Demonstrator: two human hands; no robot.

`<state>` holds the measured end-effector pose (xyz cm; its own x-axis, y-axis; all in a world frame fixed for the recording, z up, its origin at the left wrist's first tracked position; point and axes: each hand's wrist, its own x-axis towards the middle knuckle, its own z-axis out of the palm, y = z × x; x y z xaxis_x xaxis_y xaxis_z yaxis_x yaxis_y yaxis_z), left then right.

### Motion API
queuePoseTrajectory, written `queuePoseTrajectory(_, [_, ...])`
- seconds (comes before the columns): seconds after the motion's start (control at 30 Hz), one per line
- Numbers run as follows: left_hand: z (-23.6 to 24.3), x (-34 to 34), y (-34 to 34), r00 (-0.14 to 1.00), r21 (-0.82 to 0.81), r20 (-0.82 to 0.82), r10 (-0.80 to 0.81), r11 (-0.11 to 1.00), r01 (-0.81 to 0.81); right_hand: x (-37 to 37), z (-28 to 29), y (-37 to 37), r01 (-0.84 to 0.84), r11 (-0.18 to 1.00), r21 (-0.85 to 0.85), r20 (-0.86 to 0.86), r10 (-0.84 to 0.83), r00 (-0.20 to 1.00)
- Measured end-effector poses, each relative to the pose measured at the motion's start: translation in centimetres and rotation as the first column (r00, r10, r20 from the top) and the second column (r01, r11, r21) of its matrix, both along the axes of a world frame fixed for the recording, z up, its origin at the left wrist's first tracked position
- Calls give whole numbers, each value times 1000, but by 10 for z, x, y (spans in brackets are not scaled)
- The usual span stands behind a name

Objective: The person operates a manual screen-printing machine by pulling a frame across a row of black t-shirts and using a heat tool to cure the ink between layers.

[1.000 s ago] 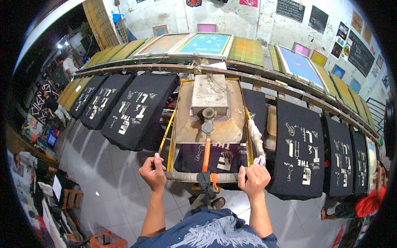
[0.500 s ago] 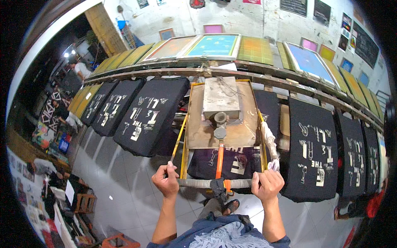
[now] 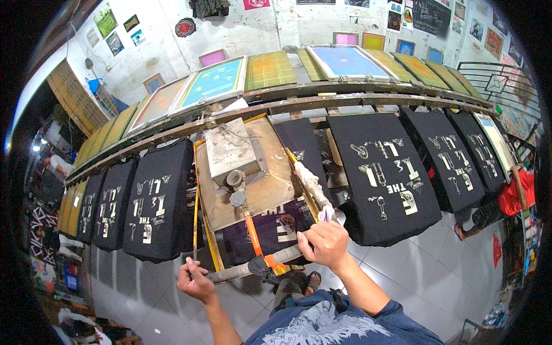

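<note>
Below a gas heater with a flat tan panel [image 3: 221,198] runs a wrapped handle bar [image 3: 284,255]. My left hand [image 3: 196,280] is curled at the bar's left end, close to a thin yellow rod [image 3: 195,230]. Around the right end, my right hand [image 3: 325,244] is closed, beside a side rail wrapped in white cloth [image 3: 313,190]. A grey metal box [image 3: 230,149] sits on the panel, and an orange hose [image 3: 252,234] runs from its fitting to the bar. Partly under the panel lies a black printed shirt [image 3: 287,225].
More black printed shirts [image 3: 379,172] lie on boards along both sides. Behind them runs a long rail [image 3: 322,103] with printing screens [image 3: 211,83] leaning above it. A person in red [image 3: 519,187] stands at the far right. Tiled floor [image 3: 402,276] spreads below.
My view has swung to the right, so the heater and shirts sit further left. The handle bar now slants, its right end higher. Both hands remain at the bar.
</note>
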<state>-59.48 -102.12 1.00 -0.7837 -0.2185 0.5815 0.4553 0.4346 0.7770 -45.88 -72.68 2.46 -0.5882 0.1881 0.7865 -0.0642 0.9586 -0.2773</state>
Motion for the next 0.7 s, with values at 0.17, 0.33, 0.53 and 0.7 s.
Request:
queuePoseTrajectory(0.17, [-2,0,-2,1000,31,5,2,1000,-2,0,1,-2,-4,1000,19,11,3,1000])
queuePoseTrajectory(0.33, [2,1,1,999,42,32,-8,999,7,0,1,-2,-4,1000,-3,-15,4,1000])
queuePoseTrajectory(0.53, [-6,-2,-4,999,18,43,20,1000,-21,0,-7,-1,-7,1000,-23,-35,6,999])
queuePoseTrajectory(0.7, [-30,-23,-30,998,-84,-58,-9,996,5,1,-3,1,-8,1000,-18,-51,8,999])
